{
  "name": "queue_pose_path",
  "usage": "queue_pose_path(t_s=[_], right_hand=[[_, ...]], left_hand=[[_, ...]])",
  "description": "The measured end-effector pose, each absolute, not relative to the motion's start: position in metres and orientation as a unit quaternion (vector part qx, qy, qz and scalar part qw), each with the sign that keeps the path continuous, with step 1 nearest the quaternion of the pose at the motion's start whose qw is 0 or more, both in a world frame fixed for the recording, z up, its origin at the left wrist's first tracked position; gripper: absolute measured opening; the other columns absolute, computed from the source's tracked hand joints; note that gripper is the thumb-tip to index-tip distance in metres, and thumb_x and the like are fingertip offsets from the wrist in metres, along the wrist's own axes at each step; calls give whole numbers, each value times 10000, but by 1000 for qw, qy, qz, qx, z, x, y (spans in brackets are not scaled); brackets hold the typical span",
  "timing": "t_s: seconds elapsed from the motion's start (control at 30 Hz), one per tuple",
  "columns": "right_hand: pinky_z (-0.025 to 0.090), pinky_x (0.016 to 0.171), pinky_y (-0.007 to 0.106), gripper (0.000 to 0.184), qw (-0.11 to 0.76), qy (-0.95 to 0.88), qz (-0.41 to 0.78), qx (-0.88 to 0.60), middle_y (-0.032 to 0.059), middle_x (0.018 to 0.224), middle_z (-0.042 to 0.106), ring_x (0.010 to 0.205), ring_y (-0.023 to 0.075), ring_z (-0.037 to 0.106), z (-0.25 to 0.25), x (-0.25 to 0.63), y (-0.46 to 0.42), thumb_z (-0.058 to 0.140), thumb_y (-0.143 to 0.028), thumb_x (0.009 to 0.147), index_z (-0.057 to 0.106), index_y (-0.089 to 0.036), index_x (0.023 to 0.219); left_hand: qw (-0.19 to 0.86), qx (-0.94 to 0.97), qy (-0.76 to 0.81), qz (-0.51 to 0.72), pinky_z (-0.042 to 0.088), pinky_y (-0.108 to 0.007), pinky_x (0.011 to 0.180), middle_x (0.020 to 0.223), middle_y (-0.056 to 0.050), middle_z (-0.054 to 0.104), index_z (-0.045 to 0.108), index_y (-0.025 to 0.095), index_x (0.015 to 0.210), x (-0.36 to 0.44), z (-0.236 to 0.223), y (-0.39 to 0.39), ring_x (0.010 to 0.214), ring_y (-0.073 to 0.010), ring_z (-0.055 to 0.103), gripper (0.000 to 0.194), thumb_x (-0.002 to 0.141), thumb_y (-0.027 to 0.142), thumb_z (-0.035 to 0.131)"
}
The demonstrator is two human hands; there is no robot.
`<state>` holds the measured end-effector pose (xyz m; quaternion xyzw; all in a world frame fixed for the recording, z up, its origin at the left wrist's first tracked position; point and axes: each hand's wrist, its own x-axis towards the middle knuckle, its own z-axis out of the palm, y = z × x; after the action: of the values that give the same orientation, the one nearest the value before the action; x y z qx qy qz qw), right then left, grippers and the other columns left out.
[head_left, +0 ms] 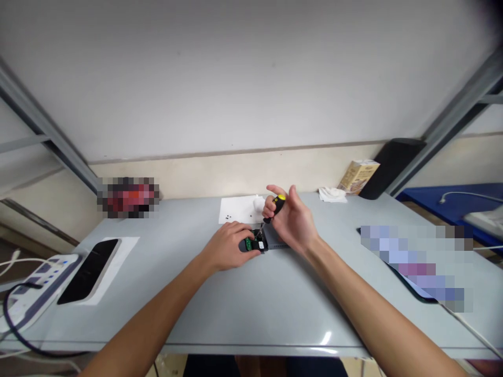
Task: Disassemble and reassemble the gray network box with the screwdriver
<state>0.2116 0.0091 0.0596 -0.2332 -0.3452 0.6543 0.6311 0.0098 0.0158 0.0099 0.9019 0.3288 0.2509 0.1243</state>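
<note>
Head view: a pair of bare hands works near the middle of a pale grey tabletop (220, 319).
Dark device: the opened dark device (277, 242), with a green circuit board (249, 244) showing at its left end, lies on the tabletop, between the hands and partly hidden by them.
Left hand: the left hand (230, 246) holds the device at its left end, fingers over the far side and thumb along the near edge.
Right hand: the right hand (295, 222) is closed on the screwdriver (279, 204), index finger and thumb raised off the handle; it is above the right part of the device.
Screwdriver: black with a yellow end, tilted, its shaft slanting down-left to the open part; whether the tip touches a screw is too small to tell.
White sheet: just beyond the device, the white sheet (236, 208) carries small black pieces (228, 217).
Left side: a phone (89, 272) rests partly on white paper (118, 264), near a power strip (41, 293).
Far right: crumpled tissue (332, 195), a carton (359, 177) and a tall black object (393, 167).
</note>
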Motion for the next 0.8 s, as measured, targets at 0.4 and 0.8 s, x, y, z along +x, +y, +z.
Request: queue_pose_path(t_s=[0.4,0.8], right_hand=[[386,567,245,442,641,-352,642,-231,-69,611,447,537,87,407,57,210,8,908,-480,749,545,-231,713],[479,716,272,454,630,-363,635,-262,-6,876,652,766,131,611,56,211,7,935,-466,705,552,-225,741]], left_hand=[[154,885,371,234,521,-460,945,1110,-35,745,626,246,1127,11,13,13,1021,-268,683,397,818,395,828],[147,890,358,240,498,-424,904,1064,-26,737,598,238,1004,11,12,15,965,-252,670,326,819,388,820]])
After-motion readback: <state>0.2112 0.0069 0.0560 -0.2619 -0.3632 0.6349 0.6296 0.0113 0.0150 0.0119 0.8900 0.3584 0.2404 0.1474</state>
